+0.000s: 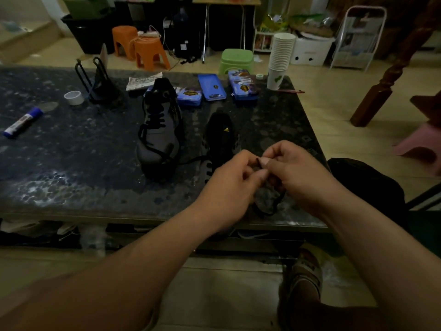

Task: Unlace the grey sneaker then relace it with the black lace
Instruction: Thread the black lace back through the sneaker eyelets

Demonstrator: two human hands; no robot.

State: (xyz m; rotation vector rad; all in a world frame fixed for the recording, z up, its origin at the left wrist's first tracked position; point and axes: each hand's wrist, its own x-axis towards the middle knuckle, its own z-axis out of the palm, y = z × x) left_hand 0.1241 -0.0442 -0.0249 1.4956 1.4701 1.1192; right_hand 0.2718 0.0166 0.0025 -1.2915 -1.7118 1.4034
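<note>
Firstly, lace (269, 207): black; its tip sticks up between the two hands, and a loop hangs below them onto the near table edge.
Left hand (229, 185): fingers curled, thumb and forefinger pinching the lace just under its tip.
Right hand (296, 173): fingers curled, pinching the same lace end, fingertips touching those of the left hand.
Sneaker (160, 132): grey, upright at mid-table, toe toward the viewer, left of the hands and apart from them; a black strand runs loosely through its eyelets and trails right from the toe. Whether this strand joins the held lace cannot be told.
Second shoe (222, 134): dark, with a yellow logo on the tongue, just right of the sneaker; its toe is hidden behind the hands.
Table (71, 163): dark speckled stone top.
Far table edge: three blue tins (212, 87), a printed paper (143, 82) and a stack of cups (281, 53) at the right corner.
Left part of table: black stand (100, 84), tape (74, 97) beside it, glue stick (22, 123) lying nearer the left edge.
Floor beyond: two orange stools (150, 53) and a green stool (236, 59).
Floor below: a sandalled foot (304, 278) under the right forearm.
</note>
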